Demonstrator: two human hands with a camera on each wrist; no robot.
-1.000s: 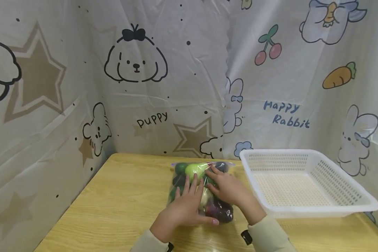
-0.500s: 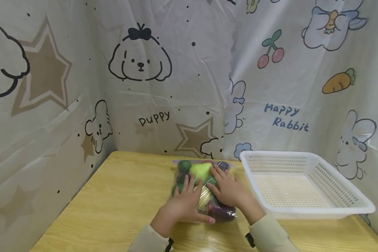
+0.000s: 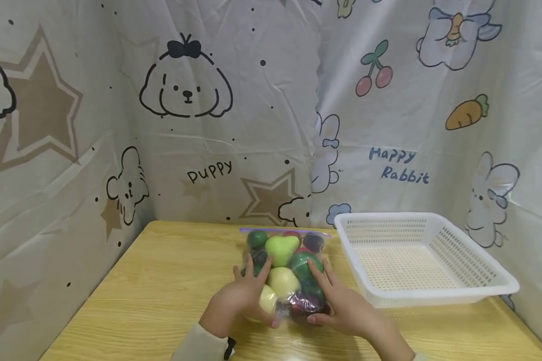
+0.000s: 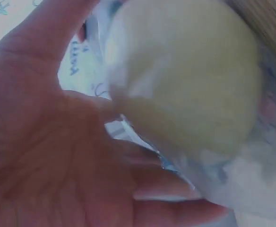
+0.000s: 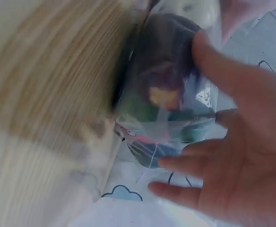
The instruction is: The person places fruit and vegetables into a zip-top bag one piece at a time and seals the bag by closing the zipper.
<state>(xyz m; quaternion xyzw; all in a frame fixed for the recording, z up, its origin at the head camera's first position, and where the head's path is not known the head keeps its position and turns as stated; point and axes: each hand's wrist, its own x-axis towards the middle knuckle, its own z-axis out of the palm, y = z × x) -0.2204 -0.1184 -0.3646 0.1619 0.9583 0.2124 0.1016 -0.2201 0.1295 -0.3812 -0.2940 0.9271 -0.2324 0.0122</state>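
Note:
A clear zip bag (image 3: pixel 271 230) of several fruit- and vegetable-like pieces lies on the table, its purple zip strip at the far edge. Through the plastic show a light green pear (image 3: pixel 281 251), a pale yellow round fruit (image 3: pixel 283 284), a larger green round one (image 3: pixel 305 265) and a dark purple piece (image 3: pixel 308 306). My left hand (image 3: pixel 236 302) lies along the bag's left side, fingers spread. In the left wrist view, a pale fruit (image 4: pixel 190 85) fills the plastic beside that palm. My right hand (image 3: pixel 347 307) rests on the bag's right side, fingers extended, thumb near the dark piece.
A white plastic basket (image 3: pixel 426 296) with perforated walls stands to the right of the bag. The wooden table (image 3: pixel 176 271) extends left of the bag. Printed cloth (image 3: pixel 253 125) hangs behind and at both sides.
My right hand has slid from the top of the bag to its right side, and the left has shifted toward the left side. More of the fruit and the zip strip now shows.

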